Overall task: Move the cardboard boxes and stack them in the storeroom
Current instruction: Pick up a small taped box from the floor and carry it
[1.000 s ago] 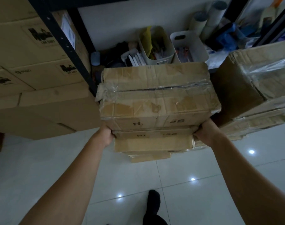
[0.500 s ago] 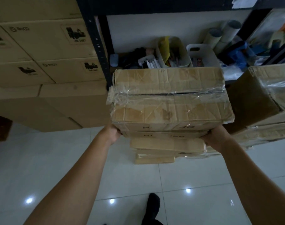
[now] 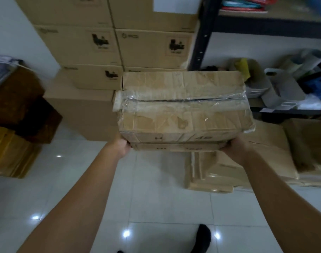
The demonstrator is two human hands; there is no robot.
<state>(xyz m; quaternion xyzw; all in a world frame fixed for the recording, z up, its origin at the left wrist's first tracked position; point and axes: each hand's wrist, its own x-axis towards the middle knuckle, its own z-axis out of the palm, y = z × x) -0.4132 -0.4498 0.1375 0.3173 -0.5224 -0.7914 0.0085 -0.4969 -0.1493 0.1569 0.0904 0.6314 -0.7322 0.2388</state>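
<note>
Partly, cardboard boxes [image 3: 183, 106] hide left hand [image 3: 121, 147] and right hand [image 3: 235, 148].

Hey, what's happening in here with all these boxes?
A person is carrying a taped box stacked on a thinner box, left hand and right hand gripping the pair at its lower corners, off the floor. Ahead stands a stack of printed boxes beside a dark shelf rack; more worn boxes lie on the floor to the right.

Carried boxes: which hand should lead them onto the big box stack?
Left, probably. The left hand grips the carried boxes nearest the box stack; the right hand grips the far end.
</note>
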